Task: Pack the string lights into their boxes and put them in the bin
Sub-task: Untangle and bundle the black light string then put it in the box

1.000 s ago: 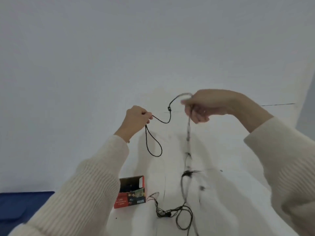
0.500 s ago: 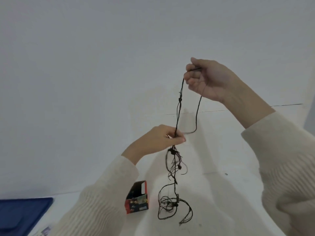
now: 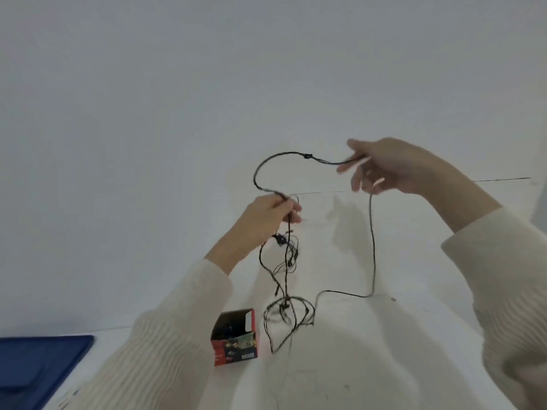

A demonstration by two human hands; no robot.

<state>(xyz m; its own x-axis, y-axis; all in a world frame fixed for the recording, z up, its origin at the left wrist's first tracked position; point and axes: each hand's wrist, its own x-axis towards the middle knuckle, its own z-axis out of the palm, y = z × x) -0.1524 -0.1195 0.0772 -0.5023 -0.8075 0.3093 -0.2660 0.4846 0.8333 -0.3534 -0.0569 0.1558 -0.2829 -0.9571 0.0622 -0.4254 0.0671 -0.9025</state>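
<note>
String lights [image 3: 307,156], thin black wire, hang in the air between both hands over the white worktop [image 3: 384,359]. Left hand [image 3: 265,216] pinches a gathered bunch, with tangled loops drooping below it to the worktop. Right hand [image 3: 393,167], blurred, farther right, pinches the wire at its fingertips with the other fingers spread; one strand hangs down from it. An open red box [image 3: 235,335] stands just left of the loops. A dark blue plastic surface [image 3: 38,365] is at near left.
</note>
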